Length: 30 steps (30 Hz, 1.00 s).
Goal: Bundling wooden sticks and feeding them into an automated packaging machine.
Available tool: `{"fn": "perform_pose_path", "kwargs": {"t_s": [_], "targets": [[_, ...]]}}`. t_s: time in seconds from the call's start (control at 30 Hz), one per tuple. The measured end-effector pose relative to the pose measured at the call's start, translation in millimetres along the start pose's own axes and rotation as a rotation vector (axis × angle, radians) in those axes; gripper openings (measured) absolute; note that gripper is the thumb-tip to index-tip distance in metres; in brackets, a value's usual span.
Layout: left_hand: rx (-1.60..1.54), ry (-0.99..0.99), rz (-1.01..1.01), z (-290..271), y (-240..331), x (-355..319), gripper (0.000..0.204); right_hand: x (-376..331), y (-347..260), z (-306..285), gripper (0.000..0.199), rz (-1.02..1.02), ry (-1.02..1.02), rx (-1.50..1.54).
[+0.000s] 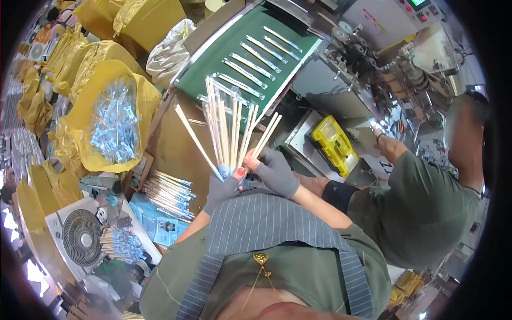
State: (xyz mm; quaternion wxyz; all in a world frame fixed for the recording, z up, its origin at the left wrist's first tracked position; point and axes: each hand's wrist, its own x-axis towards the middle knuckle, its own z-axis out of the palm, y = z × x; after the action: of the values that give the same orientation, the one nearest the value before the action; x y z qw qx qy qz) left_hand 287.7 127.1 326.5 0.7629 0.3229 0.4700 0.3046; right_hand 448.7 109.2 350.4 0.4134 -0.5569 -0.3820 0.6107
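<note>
While we stand just before the green conveyor belt point(213, 69) of the packing machine, our left hand point(221, 189) in its grey fingerless knit glove is closed around the lower ends of a fanned bunch of pale wooden chopsticks point(224, 128), which rise upright in front of the belt's near end. Our right hand point(276, 170), gloved the same way, pinches a few of those sticks at the right of the fan, its fingers shut on them and touching the left hand.

On the belt lie clear-wrapped chopstick pairs point(250, 64) in a slanted row. Left of the belt sits a yellow plastic sack of small clear-wrapped packets point(114, 125). Below the belt's near end, a stack of loose wooden chopsticks point(170, 194) rests beside a white desk fan point(80, 237). Right of the belt, a yellow plastic case point(335, 145) lies near another person in a green shirt point(421, 208).
</note>
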Motion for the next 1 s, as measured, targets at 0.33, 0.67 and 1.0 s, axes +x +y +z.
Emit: {"fn": "perform_pose_path", "kwargs": {"t_s": [0.33,0.67,1.0], "targets": [[-0.046,-0.001,-0.096,-30,6,-6,0.017,69,-71,-139,0.023,-0.389,0.833,0.625],[0.016,0.252,0.028,-16,15,4,0.021,61,-32,15,0.022,0.041,0.213,0.113],[0.035,0.282,0.085,-10,21,9,0.019,85,-50,-15,0.028,-0.022,0.166,-0.156]]}}
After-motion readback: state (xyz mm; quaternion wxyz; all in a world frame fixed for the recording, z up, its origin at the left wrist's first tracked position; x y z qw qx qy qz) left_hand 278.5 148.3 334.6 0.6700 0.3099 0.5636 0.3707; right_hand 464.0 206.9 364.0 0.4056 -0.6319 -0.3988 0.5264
